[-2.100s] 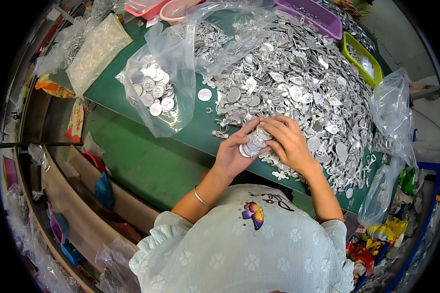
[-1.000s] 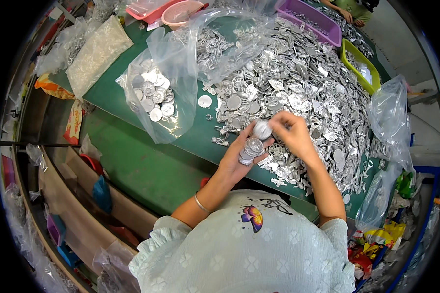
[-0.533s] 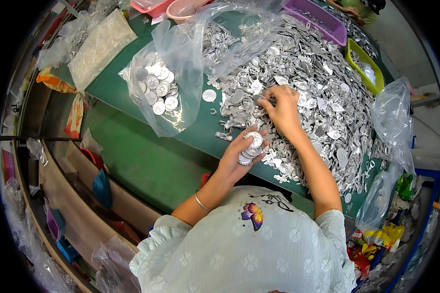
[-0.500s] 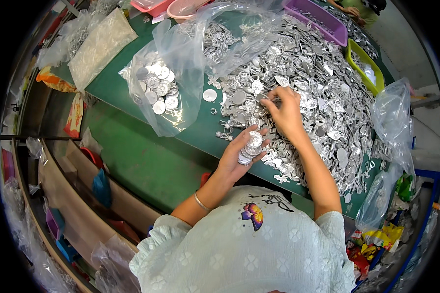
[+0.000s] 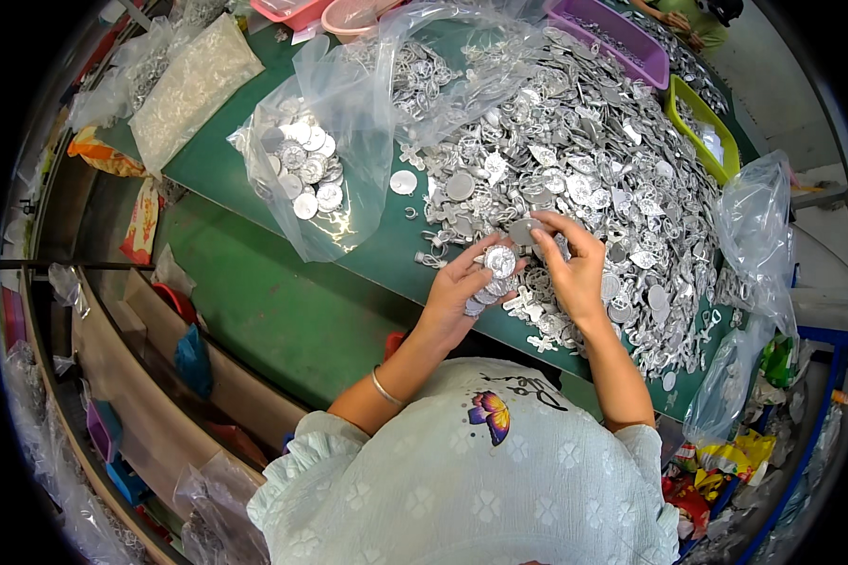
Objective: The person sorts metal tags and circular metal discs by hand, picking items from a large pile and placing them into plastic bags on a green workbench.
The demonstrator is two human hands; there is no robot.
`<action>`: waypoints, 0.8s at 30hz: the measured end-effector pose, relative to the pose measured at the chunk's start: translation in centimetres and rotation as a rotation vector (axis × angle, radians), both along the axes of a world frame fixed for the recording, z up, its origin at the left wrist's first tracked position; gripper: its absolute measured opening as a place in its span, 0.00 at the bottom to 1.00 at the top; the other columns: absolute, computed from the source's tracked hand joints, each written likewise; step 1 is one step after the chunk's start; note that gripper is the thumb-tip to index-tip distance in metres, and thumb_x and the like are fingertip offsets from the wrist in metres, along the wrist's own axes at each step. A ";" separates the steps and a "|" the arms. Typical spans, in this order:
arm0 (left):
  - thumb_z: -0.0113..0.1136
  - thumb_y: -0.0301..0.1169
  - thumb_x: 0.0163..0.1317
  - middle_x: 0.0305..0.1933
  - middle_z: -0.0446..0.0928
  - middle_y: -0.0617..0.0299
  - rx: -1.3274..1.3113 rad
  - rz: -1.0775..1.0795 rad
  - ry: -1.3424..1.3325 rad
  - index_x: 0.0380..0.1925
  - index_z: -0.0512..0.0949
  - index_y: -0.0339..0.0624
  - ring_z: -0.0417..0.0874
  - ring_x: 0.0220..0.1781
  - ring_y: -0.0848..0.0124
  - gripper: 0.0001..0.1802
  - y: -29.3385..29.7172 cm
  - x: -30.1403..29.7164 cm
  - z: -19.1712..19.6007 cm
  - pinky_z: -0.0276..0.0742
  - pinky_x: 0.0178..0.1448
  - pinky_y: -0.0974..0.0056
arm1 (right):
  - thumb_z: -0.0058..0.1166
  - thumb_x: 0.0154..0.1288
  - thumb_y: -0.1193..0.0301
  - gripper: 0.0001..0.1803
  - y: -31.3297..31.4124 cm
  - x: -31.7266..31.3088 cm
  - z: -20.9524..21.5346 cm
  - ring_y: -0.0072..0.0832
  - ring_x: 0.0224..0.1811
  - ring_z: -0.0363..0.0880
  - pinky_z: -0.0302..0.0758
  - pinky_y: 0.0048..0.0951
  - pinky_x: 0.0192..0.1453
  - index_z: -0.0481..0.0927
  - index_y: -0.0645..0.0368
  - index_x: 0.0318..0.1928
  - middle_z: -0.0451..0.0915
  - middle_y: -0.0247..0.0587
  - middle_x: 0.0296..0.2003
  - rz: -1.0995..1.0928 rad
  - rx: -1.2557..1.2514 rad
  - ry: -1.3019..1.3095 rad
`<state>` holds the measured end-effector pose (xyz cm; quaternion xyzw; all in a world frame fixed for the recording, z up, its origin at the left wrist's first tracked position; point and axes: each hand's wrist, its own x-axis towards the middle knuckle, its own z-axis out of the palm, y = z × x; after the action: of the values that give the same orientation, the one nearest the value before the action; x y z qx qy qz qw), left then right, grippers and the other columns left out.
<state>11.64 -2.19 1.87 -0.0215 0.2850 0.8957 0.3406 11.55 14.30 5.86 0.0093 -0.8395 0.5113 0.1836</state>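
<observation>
Several round silver medallions lie stacked in my left hand, with the thumb pressed over them. Just right of it, my right hand pinches a grey disc between thumb and fingertips, close to the stack. Both hands are over the near left edge of a large pile of silver metal pieces, a mix of discs, ovals and small charms. A clear plastic bag to the left holds similar round medallions. One loose disc rests on the green table between bag and pile.
Behind the pile stand a purple tray and a yellow-green tray. A flat bag of pale pieces lies at the far left. Crumpled clear plastic hangs at the right edge. Another person's hand shows at the far right.
My right hand has come off the pile toward my left hand, lifting a grey disc. The left hand has shifted slightly up and its thumb has closed over the medallions.
</observation>
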 end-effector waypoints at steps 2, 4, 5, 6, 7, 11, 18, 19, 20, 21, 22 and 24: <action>0.52 0.25 0.58 0.56 0.68 0.53 -0.052 0.018 0.068 0.64 0.52 0.40 0.72 0.58 0.58 0.34 0.0 -0.1 0.4 0.80 0.47 0.63 | 0.56 0.55 0.78 0.10 -0.2 0.4 0.4 0.23 0.30 0.77 0.73 0.23 0.37 0.80 0.63 0.40 0.81 0.41 0.30 0.015 -0.003 -0.002; 0.52 0.24 0.59 0.54 0.69 0.52 -0.119 0.030 0.117 0.65 0.51 0.40 0.74 0.55 0.59 0.34 0.1 -0.3 0.7 0.80 0.46 0.64 | 0.55 0.55 0.78 0.10 -0.3 0.5 0.2 0.22 0.30 0.76 0.72 0.23 0.37 0.79 0.64 0.40 0.81 0.41 0.30 -0.009 -0.038 -0.026; 0.51 0.24 0.59 0.54 0.70 0.51 -0.161 0.033 0.131 0.65 0.50 0.41 0.75 0.54 0.60 0.35 0.3 -0.4 0.8 0.80 0.46 0.64 | 0.55 0.56 0.78 0.10 -0.3 0.5 0.2 0.22 0.30 0.76 0.72 0.22 0.37 0.79 0.64 0.40 0.81 0.41 0.30 -0.021 -0.056 -0.037; 0.51 0.23 0.59 0.53 0.70 0.51 -0.202 0.036 0.146 0.65 0.50 0.41 0.76 0.53 0.61 0.35 0.4 -0.4 0.8 0.80 0.45 0.65 | 0.55 0.56 0.78 0.10 -0.2 0.6 0.0 0.22 0.30 0.76 0.72 0.22 0.37 0.79 0.64 0.40 0.81 0.40 0.30 -0.018 -0.059 -0.037; 0.51 0.23 0.59 0.52 0.71 0.51 -0.230 0.039 0.166 0.65 0.49 0.42 0.77 0.51 0.62 0.35 0.5 -0.5 0.8 0.80 0.44 0.66 | 0.55 0.56 0.78 0.10 0.0 0.7 -0.3 0.22 0.30 0.75 0.71 0.22 0.37 0.79 0.64 0.40 0.80 0.40 0.30 -0.015 -0.062 -0.038; 0.51 0.23 0.59 0.50 0.71 0.52 -0.278 0.013 0.160 0.66 0.49 0.44 0.78 0.45 0.67 0.36 0.6 -0.6 0.9 0.78 0.38 0.68 | 0.55 0.56 0.78 0.09 0.1 0.8 -1.1 0.20 0.30 0.75 0.71 0.21 0.37 0.79 0.64 0.40 0.80 0.39 0.31 -0.008 -0.118 -0.050; 0.53 0.22 0.55 0.52 0.70 0.50 -0.081 -0.080 0.027 0.67 0.47 0.46 0.79 0.42 0.69 0.40 0.4 -1.1 0.2 0.74 0.32 0.69 | 0.53 0.59 0.78 0.10 0.1 1.0 -1.5 0.19 0.35 0.74 0.70 0.20 0.42 0.77 0.65 0.42 0.80 0.38 0.33 -0.008 -0.340 -0.132; 0.53 0.22 0.54 0.53 0.70 0.50 -0.082 -0.077 0.047 0.67 0.47 0.46 0.79 0.42 0.68 0.41 0.4 -1.0 0.3 0.74 0.31 0.69 | 0.53 0.59 0.78 0.10 0.2 1.0 -1.6 0.19 0.36 0.74 0.70 0.20 0.42 0.77 0.65 0.43 0.79 0.38 0.34 -0.015 -0.343 -0.136; 0.53 0.22 0.53 0.53 0.70 0.50 -0.083 -0.075 0.067 0.67 0.47 0.46 0.79 0.42 0.68 0.41 0.3 -0.9 0.6 0.75 0.31 0.69 | 0.52 0.59 0.78 0.10 0.3 1.0 -1.6 0.19 0.36 0.74 0.70 0.20 0.43 0.77 0.65 0.43 0.79 0.38 0.34 -0.023 -0.347 -0.140; 0.53 0.22 0.52 0.54 0.70 0.49 -0.085 -0.073 0.087 0.67 0.46 0.46 0.79 0.42 0.68 0.42 0.2 -0.8 1.0 0.75 0.31 0.69 | 0.52 0.60 0.78 0.10 0.4 1.1 -1.7 0.19 0.36 0.74 0.70 0.20 0.43 0.76 0.65 0.43 0.79 0.37 0.34 -0.027 -0.344 -0.139; 0.53 0.22 0.52 0.54 0.70 0.49 -0.079 -0.090 0.119 0.66 0.48 0.46 0.79 0.42 0.67 0.41 0.1 -0.7 1.5 0.75 0.31 0.69 | 0.52 0.60 0.77 0.10 0.6 1.1 -1.9 0.19 0.36 0.74 0.70 0.21 0.43 0.76 0.66 0.43 0.79 0.37 0.34 -0.031 -0.341 -0.140; 0.52 0.24 0.53 0.55 0.69 0.49 -0.067 -0.124 0.183 0.66 0.50 0.44 0.79 0.42 0.66 0.39 -0.2 -0.5 2.3 0.76 0.31 0.68 | 0.52 0.59 0.78 0.09 0.5 1.3 -1.8 0.20 0.36 0.75 0.70 0.21 0.43 0.77 0.66 0.42 0.79 0.38 0.34 -0.058 -0.351 -0.127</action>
<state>11.16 -2.40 4.19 0.0667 0.3457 0.8610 0.3670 12.84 14.78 4.01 -0.0796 -0.7472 0.6440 0.1436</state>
